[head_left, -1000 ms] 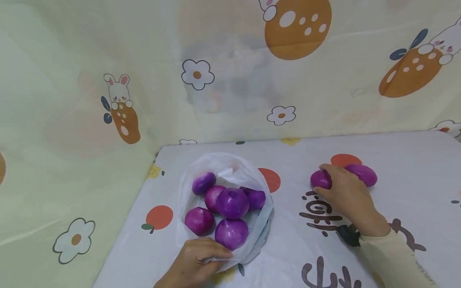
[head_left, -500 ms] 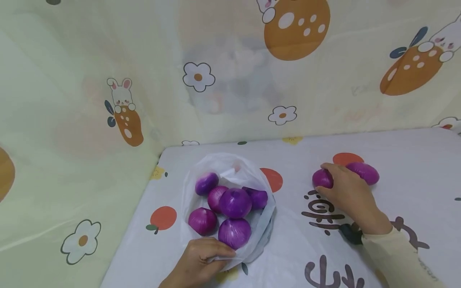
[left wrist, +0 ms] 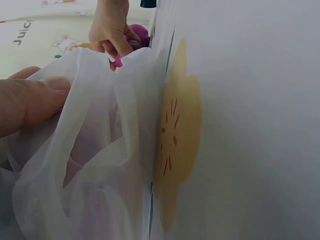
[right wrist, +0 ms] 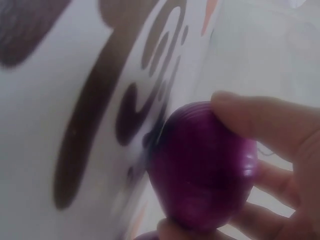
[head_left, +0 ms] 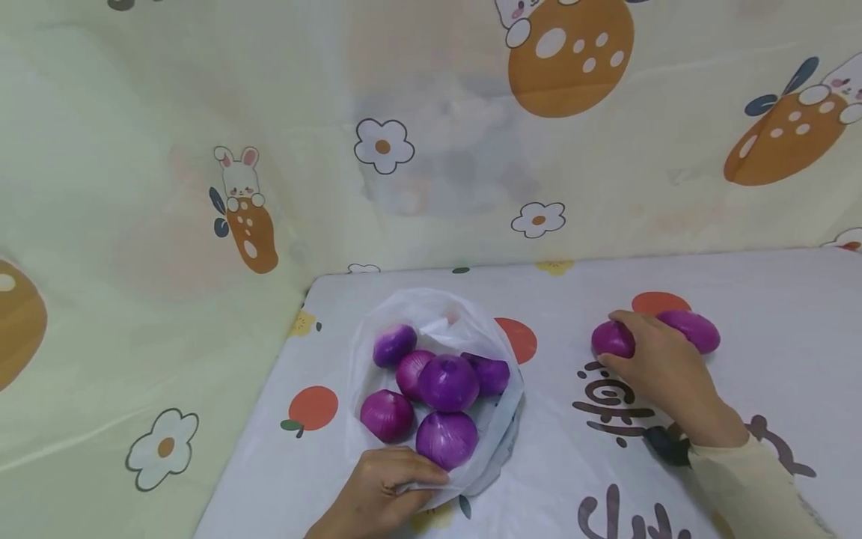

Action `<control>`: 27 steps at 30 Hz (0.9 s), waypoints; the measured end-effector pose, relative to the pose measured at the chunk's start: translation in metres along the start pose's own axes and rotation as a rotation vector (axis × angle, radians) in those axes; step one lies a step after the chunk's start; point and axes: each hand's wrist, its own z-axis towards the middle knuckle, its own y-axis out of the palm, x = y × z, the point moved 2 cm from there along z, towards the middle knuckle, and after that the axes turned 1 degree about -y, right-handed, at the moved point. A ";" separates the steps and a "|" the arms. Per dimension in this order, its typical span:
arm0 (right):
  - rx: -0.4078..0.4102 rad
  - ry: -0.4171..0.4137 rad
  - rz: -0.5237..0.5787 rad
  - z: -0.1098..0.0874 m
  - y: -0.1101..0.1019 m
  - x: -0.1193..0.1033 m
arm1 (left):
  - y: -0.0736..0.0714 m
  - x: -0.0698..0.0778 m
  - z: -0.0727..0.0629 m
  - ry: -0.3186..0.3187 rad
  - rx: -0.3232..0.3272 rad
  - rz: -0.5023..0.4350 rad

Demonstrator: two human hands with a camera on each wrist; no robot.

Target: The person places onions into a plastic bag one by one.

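My left hand (head_left: 380, 490) pinches the near rim of a translucent white plastic bag (head_left: 431, 303) between thumb and fingers. Inside the bag lie several purple onions (head_left: 447, 442) and a dark purple piece (head_left: 491, 376) whose kind I cannot tell. Over on the right, my right hand (head_left: 670, 378) grips a red onion (head_left: 611, 340) that sits on the table. In the right wrist view, thumb and fingers curl round this onion (right wrist: 200, 165). Just behind the right hand lies a longer purple vegetable (head_left: 697, 332), partly covered by it. The bag (left wrist: 100, 150) hides its contents in the left wrist view.
A white printed cloth (head_left: 559, 464) covers the table. Behind and to the left hangs a pale curtain (head_left: 458, 165) with rabbits and flowers. A small black item (head_left: 667, 447) shows by the right wrist.
The whole head view shifts slightly, so everything appears a little further right. Both hands keep their holds, the left on the bag rim, the right on the red onion.
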 end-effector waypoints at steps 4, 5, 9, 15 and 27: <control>0.005 -0.006 0.014 0.000 -0.002 -0.002 | 0.001 0.000 0.000 0.005 0.001 0.015; 0.006 -0.008 0.018 0.000 -0.003 -0.003 | 0.001 0.000 0.001 0.006 0.004 0.017; 0.024 -0.028 0.041 -0.001 -0.007 -0.011 | 0.001 0.000 0.001 0.019 0.012 0.027; 0.061 -0.068 0.063 -0.004 -0.014 -0.028 | 0.000 0.001 0.003 0.006 0.012 0.036; 0.150 -0.209 0.126 -0.014 -0.023 -0.056 | 0.000 0.001 0.001 -0.028 0.002 0.063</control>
